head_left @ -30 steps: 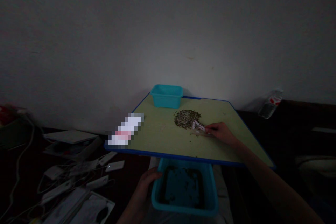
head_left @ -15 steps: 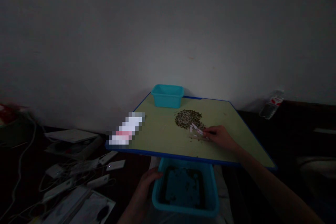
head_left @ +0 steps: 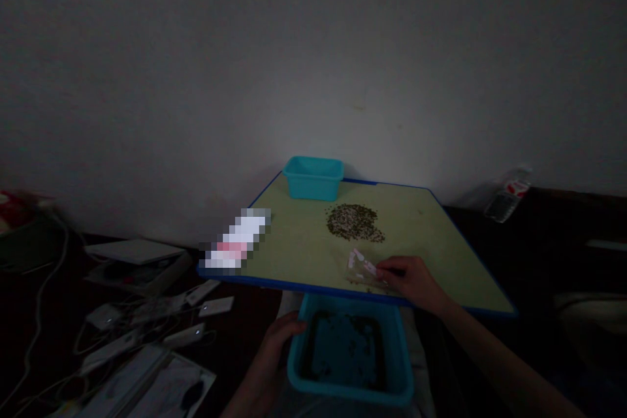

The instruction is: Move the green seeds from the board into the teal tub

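Observation:
My left hand [head_left: 283, 338] grips the left rim of a turquoise plastic basin [head_left: 410, 375], which sits at my lap below the table's front edge. Dark small grains lie along the basin's bottom. My right hand [head_left: 409, 279] pinches a clear plastic piece with pinkish-white patches [head_left: 356, 266]; whether it is a bag or a stiff sheet I cannot tell. It rests on the tabletop close to the front edge, with a few grains beside it. Farther back lies a pile of mixed brown and pale grains [head_left: 353, 221].
A second turquoise basin [head_left: 313, 187] stands at the back left of the blue-edged folding table [head_left: 431, 228]. A blurred-out bright device [head_left: 238, 241] lies at the left edge. Power strips and cables [head_left: 183, 336] spread on the left; a plastic bottle [head_left: 509, 196] leans at right.
My right hand has drawn the clear plastic piece from the pile's near side toward the table's front edge. Some loose grains came along. The basin in my left hand has shifted slightly right.

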`<action>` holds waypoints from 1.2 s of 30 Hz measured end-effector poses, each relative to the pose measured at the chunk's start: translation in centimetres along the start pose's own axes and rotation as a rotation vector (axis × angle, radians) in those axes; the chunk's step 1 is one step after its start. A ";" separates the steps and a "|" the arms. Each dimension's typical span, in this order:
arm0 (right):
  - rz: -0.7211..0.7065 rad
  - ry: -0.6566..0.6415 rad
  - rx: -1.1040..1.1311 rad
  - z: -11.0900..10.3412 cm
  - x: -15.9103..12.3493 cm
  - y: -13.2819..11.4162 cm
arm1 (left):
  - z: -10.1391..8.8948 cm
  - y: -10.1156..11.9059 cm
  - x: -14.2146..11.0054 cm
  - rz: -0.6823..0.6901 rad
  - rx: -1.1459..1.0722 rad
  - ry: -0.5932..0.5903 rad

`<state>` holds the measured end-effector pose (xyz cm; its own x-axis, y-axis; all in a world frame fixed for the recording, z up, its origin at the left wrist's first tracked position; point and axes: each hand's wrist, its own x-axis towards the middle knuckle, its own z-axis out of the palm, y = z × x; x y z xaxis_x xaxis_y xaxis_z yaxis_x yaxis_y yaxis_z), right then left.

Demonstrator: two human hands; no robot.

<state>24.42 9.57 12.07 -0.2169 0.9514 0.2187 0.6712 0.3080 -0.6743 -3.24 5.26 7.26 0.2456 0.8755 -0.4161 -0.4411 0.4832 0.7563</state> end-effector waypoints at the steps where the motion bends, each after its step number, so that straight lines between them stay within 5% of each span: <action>1: -0.005 0.003 0.009 0.1 -0.1 -0.2 | 0.0 0.0 0.0 -0.003 0.005 0.001; 16: -0.009 -0.051 0.051 0.5 -0.4 -1.0 | 0.5 0.4 -0.3 -0.008 -0.004 0.037; 29: 0.001 0.290 -0.330 -5.3 -0.1 4.1 | 1.8 1.2 -1.4 0.001 -0.068 0.120; 36: 0.014 0.314 -0.384 -6.5 -0.7 6.3 | 1.4 1.1 -1.0 -0.023 -0.016 0.065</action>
<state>33.40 10.81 12.31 -0.0216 0.8913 0.4528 0.8982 0.2162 -0.3827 -2.71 4.90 9.20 0.1990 0.8624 -0.4655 -0.4495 0.5024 0.7386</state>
